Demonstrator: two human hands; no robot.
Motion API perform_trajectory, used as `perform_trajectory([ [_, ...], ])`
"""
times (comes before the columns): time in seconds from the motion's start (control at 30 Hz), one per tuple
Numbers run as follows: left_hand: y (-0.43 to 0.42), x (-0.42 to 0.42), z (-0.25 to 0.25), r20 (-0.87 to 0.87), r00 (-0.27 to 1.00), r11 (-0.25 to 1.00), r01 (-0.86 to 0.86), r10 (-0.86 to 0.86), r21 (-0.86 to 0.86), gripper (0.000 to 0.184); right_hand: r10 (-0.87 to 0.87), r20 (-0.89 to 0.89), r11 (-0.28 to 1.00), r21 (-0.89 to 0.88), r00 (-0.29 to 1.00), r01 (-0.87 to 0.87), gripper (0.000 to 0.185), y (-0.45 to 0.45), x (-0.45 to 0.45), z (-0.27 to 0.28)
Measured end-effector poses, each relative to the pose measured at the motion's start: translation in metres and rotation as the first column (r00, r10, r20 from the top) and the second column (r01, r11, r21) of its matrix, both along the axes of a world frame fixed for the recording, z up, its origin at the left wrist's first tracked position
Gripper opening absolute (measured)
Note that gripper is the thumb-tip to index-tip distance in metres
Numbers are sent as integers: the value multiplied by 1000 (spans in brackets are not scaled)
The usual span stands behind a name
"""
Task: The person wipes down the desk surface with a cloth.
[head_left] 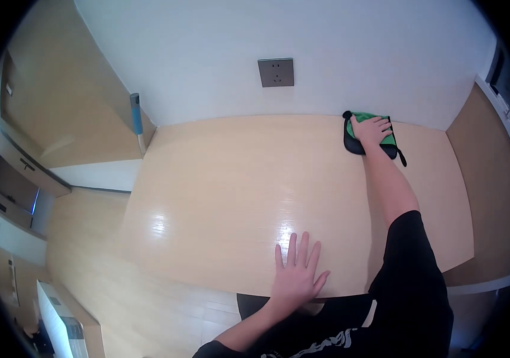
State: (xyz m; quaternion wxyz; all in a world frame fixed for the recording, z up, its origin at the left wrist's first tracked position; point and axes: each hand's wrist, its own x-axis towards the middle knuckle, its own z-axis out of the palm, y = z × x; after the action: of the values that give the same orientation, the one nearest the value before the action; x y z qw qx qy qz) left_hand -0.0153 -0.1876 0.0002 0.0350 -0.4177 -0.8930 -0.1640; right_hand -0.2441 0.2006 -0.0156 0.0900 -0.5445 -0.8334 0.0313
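A green cleaning cloth with black edging and a black loop (389, 141) lies on the light wooden table (237, 173), close to the wall at the far right. My right hand (372, 130) presses flat on top of it, arm stretched out and fingers spread. Part of the cloth is hidden under the palm. Near the front edge of the table, my left hand (296, 275) rests palm down with its fingers spread apart, holding nothing. The two hands are well apart.
Behind the table a grey power socket (276, 72) is set in the white wall. A blue-grey handle (136, 116) stands upright by the table's back left corner. A wooden side panel (487, 185) borders the right. The floor (88, 238) shows at left.
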Motion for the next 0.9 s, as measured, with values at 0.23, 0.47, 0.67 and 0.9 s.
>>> perform_trajectory([
  [0.23,0,-1,-3,-2,1000,999,-8,8,32,67,225,-97,974,61,969,-220,101,-32,43,-2],
  [0.47,-2,4,-13,-16,1000,992,-19,21,121,64,631,-165,774,71,758,-629,89,-144,218,-3],
  [0.67,-3,1,-8,-44,999,993,-13,19,120,62,610,-96,789,-12,787,-614,92,-240,350,18],
  [0.9,-13,-4,-10,-17,999,990,38,-36,136,61,734,-74,676,-17,675,-737,69,-240,380,18],
])
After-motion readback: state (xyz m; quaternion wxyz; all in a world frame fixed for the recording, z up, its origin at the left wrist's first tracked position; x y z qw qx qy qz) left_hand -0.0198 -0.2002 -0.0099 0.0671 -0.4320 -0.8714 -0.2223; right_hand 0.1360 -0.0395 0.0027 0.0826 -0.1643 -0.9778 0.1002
